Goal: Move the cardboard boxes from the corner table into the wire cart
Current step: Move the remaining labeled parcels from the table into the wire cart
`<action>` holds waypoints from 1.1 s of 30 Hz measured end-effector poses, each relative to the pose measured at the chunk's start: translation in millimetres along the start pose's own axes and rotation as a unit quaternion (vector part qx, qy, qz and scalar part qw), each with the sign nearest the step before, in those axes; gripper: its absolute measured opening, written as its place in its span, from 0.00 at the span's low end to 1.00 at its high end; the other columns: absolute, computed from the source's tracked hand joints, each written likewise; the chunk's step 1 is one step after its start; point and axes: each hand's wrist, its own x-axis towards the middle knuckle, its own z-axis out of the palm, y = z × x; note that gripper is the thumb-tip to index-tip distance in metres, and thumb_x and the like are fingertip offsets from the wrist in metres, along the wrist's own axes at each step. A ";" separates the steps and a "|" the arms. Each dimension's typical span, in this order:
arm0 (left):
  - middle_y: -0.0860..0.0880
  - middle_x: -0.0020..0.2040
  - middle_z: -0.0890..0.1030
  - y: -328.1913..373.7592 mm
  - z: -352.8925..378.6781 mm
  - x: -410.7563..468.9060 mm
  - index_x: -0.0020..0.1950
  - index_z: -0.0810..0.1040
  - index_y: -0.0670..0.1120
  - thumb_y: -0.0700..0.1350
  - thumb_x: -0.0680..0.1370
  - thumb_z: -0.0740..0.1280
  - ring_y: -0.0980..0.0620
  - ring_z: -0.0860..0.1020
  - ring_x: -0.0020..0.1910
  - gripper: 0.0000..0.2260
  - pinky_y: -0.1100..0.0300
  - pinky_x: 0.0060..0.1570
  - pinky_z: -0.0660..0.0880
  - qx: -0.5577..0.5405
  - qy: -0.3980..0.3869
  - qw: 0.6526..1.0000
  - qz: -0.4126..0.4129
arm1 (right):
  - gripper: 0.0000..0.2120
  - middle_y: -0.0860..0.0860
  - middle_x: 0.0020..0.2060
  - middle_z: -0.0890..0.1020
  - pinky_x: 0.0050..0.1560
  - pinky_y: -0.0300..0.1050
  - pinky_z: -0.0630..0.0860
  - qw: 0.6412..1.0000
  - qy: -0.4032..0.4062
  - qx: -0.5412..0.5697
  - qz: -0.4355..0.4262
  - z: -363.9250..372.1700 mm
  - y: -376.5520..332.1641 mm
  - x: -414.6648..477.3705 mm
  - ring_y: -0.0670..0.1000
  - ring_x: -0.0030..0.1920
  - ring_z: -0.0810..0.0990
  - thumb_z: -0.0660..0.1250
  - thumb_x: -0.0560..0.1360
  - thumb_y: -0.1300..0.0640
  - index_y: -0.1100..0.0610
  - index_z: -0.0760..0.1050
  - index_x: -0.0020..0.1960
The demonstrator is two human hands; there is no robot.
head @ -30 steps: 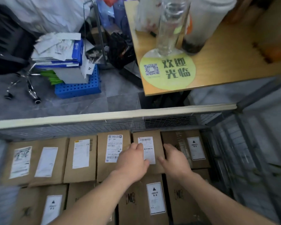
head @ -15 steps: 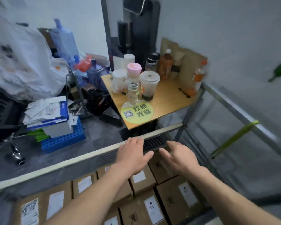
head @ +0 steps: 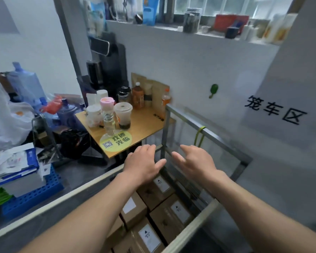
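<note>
Above wire cart (head: 62, 199) rim: both hands up & empty.
L hand (head: 142, 163) & R hand (head: 195, 161) hover palms down, fingers loose, gripping nothing; 1 s ago both lay on a box down in cart, now lifted clear; cardboard boxes (head: 171, 214) sit packed inside cart below hands, white labels w/ black triangle, text too small; green sticker (head: 116, 141) on corner table (head: 146, 125) reads 欢迎光临 + QR code; wall lettering (head: 275, 109) reads 笼车区.
</note>
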 end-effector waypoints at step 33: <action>0.48 0.73 0.72 289.5 20.1 -119.4 0.76 0.66 0.49 0.67 0.79 0.58 0.46 0.70 0.70 0.31 0.48 0.63 0.71 -0.072 -0.089 0.900 0.421 | 0.21 0.51 0.54 0.83 0.49 0.49 0.71 0.899 0.147 -0.072 0.407 -132.4 108.1 -340.1 0.56 0.56 0.80 0.59 0.80 0.36 0.51 0.78 0.58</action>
